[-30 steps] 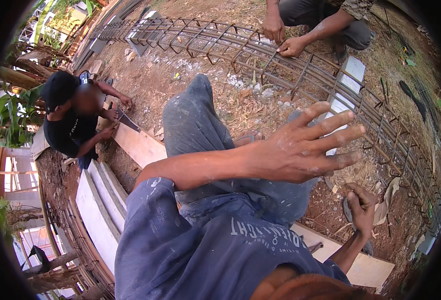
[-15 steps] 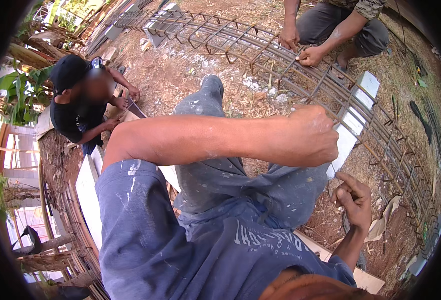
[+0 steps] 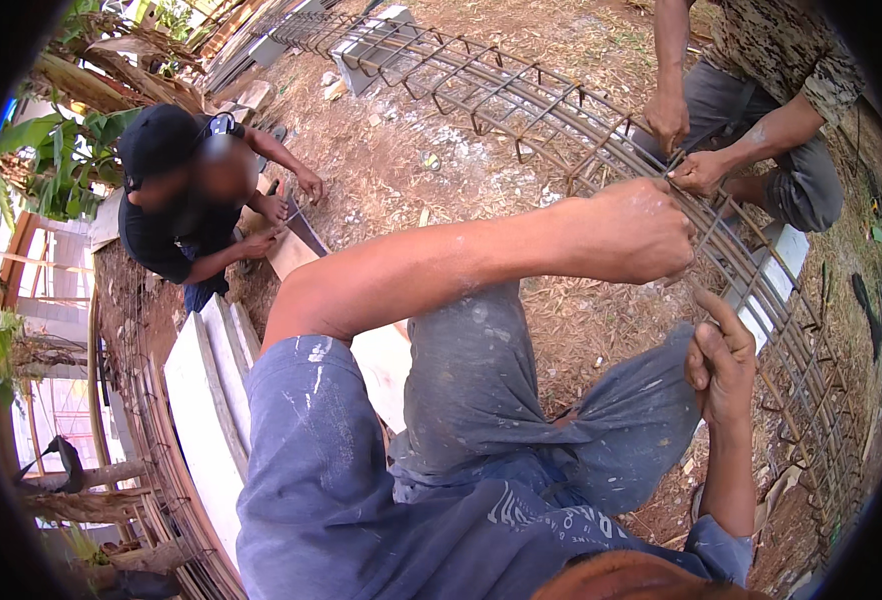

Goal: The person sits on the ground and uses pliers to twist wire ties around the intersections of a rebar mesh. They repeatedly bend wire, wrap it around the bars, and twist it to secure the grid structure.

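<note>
A long cage of steel reinforcing bars (image 3: 773, 300) with square stirrups curves across the far side and down the right. My left hand (image 3: 641, 232) is closed in a fist at the cage's near edge, its arm stretched across my body; what it grips, if anything, is hidden. Just nearer to me, my right hand (image 3: 723, 365) is raised beside the bars. Its index finger points up while the other fingers curl in, and anything in them is too small to make out. White blocks (image 3: 789, 252) support the cage.
Across the cage a crouching co-worker's hands (image 3: 699, 172) work at the bars. At left, a person in a black cap (image 3: 161, 145) holds a saw blade (image 3: 307, 232) at a wooden board (image 3: 286, 252). White slabs (image 3: 201, 390) lean beside me. Dry straw covers the ground.
My view has shifted, and my legs have moved. The left fist now lies nearer the co-worker's hands; my right hand has risen closer to the left, its index finger straighter.
</note>
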The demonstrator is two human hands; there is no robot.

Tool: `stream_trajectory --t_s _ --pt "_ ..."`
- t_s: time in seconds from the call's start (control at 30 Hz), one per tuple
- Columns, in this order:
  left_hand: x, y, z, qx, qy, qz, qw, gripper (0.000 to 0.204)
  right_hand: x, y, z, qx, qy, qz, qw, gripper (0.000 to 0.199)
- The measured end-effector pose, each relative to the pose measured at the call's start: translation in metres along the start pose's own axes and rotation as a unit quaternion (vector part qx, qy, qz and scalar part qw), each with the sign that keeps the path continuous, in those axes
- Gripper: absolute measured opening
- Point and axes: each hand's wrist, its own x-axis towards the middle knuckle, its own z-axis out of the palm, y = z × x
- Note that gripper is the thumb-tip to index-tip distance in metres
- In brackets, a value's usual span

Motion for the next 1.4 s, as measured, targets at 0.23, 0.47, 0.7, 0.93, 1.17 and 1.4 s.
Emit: stream_trajectory --t_s 0.23,0.47,0.7,0.93,1.17,1.4 --pt "-0.052 -0.104 0.087 -0.193 0.072 -0.290 0.935 0.026 0.145 0.012 0.059 0.188 0.030 0.160 0.969 0.041" --pt "-0.109 -0.155 0.152 -0.379 0.167 -0.469 0.780 0.033 0.236 0.057 0.099 0.138 0.033 0.247 0.959 0.035" --pt "-0.141 -0.205 0.170 -0.404 0.141 -0.507 0.749 0.037 0.286 0.061 0.130 0.055 0.024 0.258 0.964 0.036" --pt "-0.180 -0.295 0.236 -0.225 0.410 -0.535 0.704 0.022 0.302 0.053 0.143 0.000 0.106 0.223 0.969 0.034" --pt "-0.270 -0.522 0.258 0.043 0.301 -0.696 0.651 0.022 0.232 0.003 0.123 -0.071 0.206 0.240 0.946 0.029" --pt "-0.285 -0.528 0.283 0.085 0.268 -0.577 0.767 0.019 0.177 -0.037 0.109 -0.124 0.255 0.228 0.931 0.028"
